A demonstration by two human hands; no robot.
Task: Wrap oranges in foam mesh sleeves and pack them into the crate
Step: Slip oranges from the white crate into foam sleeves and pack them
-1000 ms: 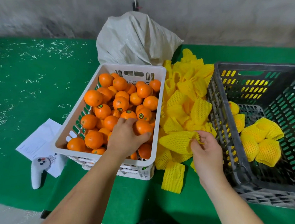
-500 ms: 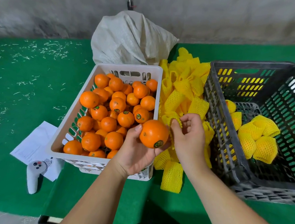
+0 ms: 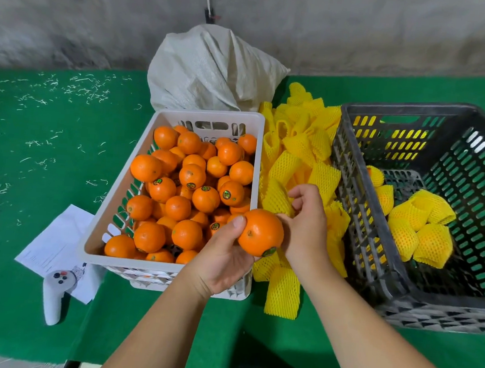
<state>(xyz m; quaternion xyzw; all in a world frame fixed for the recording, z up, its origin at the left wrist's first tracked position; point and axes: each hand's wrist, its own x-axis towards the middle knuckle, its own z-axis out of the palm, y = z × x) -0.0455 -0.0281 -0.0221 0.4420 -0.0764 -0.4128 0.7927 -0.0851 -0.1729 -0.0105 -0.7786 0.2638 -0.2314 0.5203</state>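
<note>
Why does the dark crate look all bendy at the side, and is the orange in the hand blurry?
In the head view the wide-angle lens bows the dark crate near the edge; the held orange in the left hand looks sharp, softly and evenly lit, with only a faint sheen.

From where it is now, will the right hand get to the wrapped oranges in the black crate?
Probably yes. The right hand is just outside the black crate, whose top is open. Its near wall stands between them, and the wrapped oranges lie uncovered inside, so it must go over the rim.
</note>
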